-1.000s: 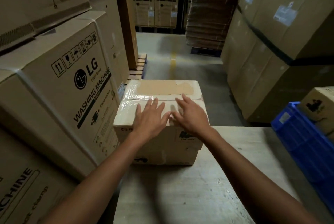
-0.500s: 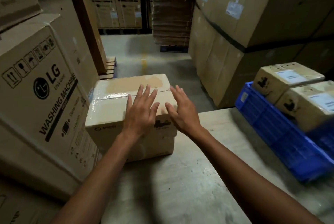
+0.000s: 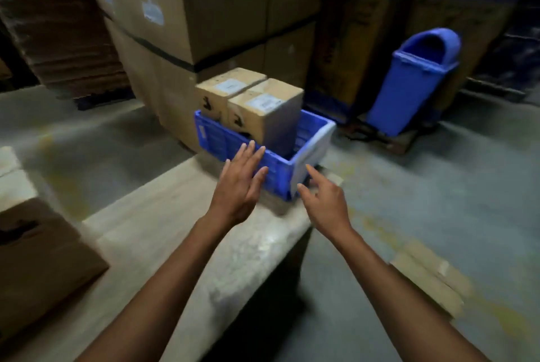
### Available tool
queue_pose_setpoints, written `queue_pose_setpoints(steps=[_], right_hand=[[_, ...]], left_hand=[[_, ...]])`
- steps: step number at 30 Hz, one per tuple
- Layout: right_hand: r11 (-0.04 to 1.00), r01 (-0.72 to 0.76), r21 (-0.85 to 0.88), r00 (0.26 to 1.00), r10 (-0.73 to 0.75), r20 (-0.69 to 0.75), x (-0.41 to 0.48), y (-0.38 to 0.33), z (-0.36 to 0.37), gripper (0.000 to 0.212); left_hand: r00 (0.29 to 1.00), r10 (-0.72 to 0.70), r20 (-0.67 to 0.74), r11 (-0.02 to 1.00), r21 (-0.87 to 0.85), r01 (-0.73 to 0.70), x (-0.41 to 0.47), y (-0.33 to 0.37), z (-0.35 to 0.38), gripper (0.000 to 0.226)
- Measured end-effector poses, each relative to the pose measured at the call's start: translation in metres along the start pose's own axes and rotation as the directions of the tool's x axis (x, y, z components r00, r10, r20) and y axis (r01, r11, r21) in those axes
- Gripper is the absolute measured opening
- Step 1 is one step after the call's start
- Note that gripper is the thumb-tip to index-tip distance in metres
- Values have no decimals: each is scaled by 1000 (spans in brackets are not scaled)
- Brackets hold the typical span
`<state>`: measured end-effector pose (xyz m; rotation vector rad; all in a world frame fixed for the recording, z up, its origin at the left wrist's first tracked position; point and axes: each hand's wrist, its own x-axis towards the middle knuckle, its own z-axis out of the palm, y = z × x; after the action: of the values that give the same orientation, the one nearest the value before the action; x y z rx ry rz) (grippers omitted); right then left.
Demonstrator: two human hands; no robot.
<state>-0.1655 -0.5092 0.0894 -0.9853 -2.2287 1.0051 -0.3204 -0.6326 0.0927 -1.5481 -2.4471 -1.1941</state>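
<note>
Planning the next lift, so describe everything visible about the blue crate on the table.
The blue crate looks like moulded plastic with ribbed walls and an open top; its right end wall looks pale. It sits level at the far corner of the table. A rear box and a front box, both cardboard, stand upright inside, rising above the rim. The left hand, fingers straight, is at its near wall and the right hand nears its corner; contact cannot be told.

Two bare forearms, uncovered from the near edge of view to the wrists. Bare left hand (image 3: 240,186) and bare right hand (image 3: 328,204). Short fingernails, pale at the tips. Outlines softened by blur.
</note>
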Motion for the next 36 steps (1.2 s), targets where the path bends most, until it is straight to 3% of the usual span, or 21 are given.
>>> queue_pose_setpoints(steps=[4, 7, 9, 11, 12, 14, 18, 22, 29, 36], right_hand=[[988, -148, 33, 976, 152, -153, -24, 91, -95, 55], [957, -269, 105, 923, 287, -257, -46, 151, -156, 51], [910, -347, 228, 860, 406, -310, -59, 190, -189, 44], [802, -398, 444, 773, 555, -308, -69, 226, -216, 39], [713, -408, 570, 721, 635, -278, -75, 243, -228, 40], [533, -393, 750, 633, 748, -199, -86, 273, -249, 51], [345, -340, 875, 502, 853, -141, -95, 341, -278, 64], [263, -362, 894, 419, 903, -96, -73, 411, -299, 69], [114, -463, 879, 233, 972, -4, 5, 555, -317, 67], [28, -647, 762, 159, 982, 99, 59, 710, -276, 62]], left_hand=[[992, 77, 103, 965, -257, -48, 25, 89, 103, 53], [969, -12, 245, 885, -449, 125, 37, 141, 175, 45], [898, -120, 423, 697, -609, 379, 46, 171, 215, 55], [762, -184, 621, 356, -680, 641, 56, 192, 252, 65], [707, -180, 684, 220, -672, 707, 61, 200, 269, 69], [653, -165, 739, 120, -642, 758, 68, 210, 303, 75], [575, -150, 804, 133, -560, 818, 85, 223, 375, 82], [484, -173, 858, 174, -458, 872, 119, 229, 462, 84], [363, -359, 860, 374, -224, 900, 189, 205, 648, 78], [197, -488, 850, 433, 39, 901, 176, 137, 822, 78]])
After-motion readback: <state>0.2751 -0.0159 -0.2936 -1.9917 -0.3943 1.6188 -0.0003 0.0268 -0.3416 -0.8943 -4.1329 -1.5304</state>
